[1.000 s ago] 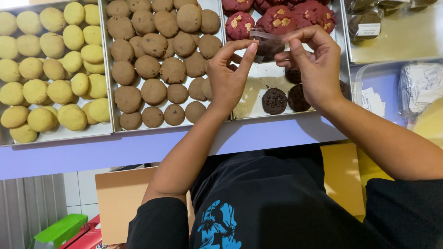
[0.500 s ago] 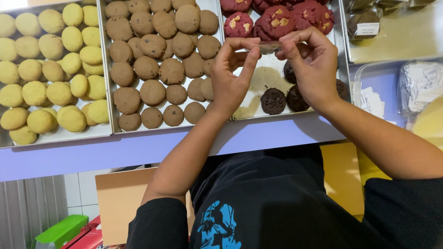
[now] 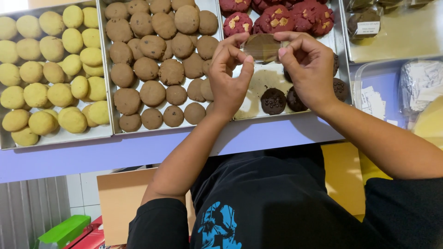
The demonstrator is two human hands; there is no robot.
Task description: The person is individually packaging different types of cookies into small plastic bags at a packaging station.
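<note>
Both hands' grips, left hand (image 3: 229,76) and right hand (image 3: 308,69), pinched on apparently a wrapped cookie (image 3: 261,47).

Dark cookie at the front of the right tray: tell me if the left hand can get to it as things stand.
Probably yes: the dark cookie lies uncovered just right of the left hand, though that hand and the right hand both pinch a brown wrapper.

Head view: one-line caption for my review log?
Both hands hold a clear-wrapped brown cookie above cookie trays.

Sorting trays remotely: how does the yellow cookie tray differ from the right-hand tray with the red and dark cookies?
The yellow cookie tray is packed with pale yellow cookies, hiding its liner. The right-hand tray holds red cookies at the far end and a few dark cookies near, with stained liner bare between. Both are shallow metal trays.
</note>
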